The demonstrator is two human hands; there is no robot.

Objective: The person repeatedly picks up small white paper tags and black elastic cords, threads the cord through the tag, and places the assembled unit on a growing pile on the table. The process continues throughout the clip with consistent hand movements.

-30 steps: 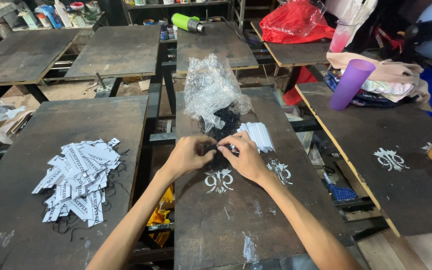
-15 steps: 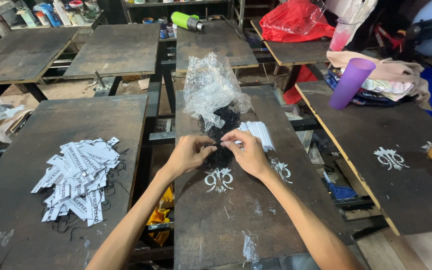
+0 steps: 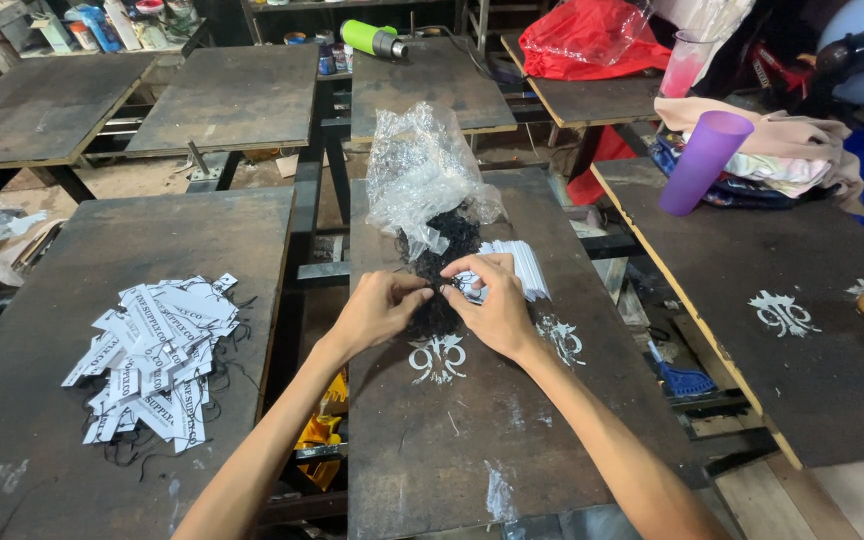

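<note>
My left hand (image 3: 380,308) and my right hand (image 3: 492,302) meet fingertip to fingertip over the middle dark board (image 3: 472,440). Between them they pinch a small white tag (image 3: 470,288) and what looks like a black string. Just behind the fingers lies a tangled bundle of black strings (image 3: 442,250) spilling out of a crumpled clear plastic bag (image 3: 422,175). A neat stack of white tags (image 3: 527,265) lies beside my right hand, partly hidden by it. On the left board sits a loose pile of white printed tags with black strings (image 3: 152,355).
White painted ornaments mark the middle board (image 3: 439,358) and the right board (image 3: 782,313). A purple cup (image 3: 702,160) lies tilted by folded cloth (image 3: 792,150) at right. A green flask (image 3: 372,38) and a red plastic bag (image 3: 582,45) sit behind. Gaps separate the boards.
Both hands stay at the same spot over the middle board; the fingers have drawn slightly closer together around the tag. Nothing else has moved.
</note>
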